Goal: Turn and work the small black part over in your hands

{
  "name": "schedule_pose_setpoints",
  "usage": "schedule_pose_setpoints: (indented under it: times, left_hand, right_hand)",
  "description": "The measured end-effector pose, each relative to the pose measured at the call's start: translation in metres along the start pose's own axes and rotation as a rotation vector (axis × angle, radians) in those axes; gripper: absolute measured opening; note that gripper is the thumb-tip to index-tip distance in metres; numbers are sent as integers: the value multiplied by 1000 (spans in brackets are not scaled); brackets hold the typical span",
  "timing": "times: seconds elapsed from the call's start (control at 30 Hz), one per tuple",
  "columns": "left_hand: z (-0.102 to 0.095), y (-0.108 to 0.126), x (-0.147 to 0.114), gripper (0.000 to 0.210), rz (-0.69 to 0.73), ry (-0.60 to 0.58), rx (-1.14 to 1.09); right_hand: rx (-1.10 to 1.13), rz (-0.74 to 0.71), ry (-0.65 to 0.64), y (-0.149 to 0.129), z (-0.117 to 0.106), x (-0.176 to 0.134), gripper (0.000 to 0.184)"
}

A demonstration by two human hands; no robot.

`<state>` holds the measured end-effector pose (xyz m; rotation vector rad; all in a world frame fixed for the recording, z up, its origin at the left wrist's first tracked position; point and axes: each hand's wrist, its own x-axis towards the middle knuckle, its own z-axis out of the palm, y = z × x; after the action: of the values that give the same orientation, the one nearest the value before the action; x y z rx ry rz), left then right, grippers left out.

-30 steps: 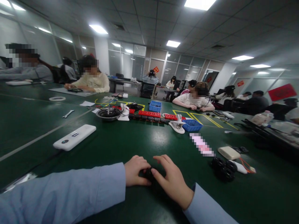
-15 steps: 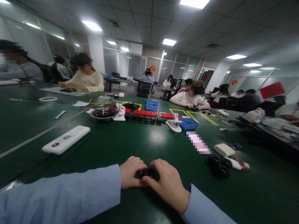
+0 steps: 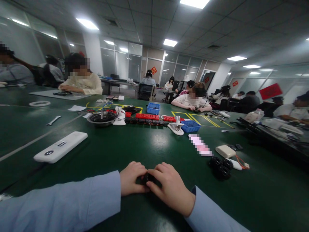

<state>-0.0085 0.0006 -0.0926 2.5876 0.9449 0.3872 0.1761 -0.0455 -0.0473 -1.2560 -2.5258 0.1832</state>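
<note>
A small black part (image 3: 145, 178), mostly hidden, was pinched in the thumbs and fingertips of the left hand (image 3: 132, 178) and the right hand (image 3: 170, 185) at six o'clock in the view; its exact shape could not be told. From there, on the green tabletop (image 3: 116, 141), black rings (image 3: 219, 167) were clustered at three o'clock, a white clip (image 3: 176, 129) was placed at one, and a white oblong device (image 3: 60, 148) at ten.

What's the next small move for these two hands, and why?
Probably ease the right hand open slightly while the left hand steadies the small dark part: both hands close on it from either side and cover most of it, so how it sits between them can't be seen.
</note>
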Motion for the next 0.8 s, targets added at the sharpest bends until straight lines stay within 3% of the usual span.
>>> schedule_pose_setpoints:
  times: [0.3,0.8]
  left_hand:
    - [1,-5,0,27,28,-37,-25]
    - [-2,1,0,28,10,-4,-28]
  right_hand:
    - [143,-150,-61,2,-4,0,37]
    - [313,-254,82,6,18,6,31]
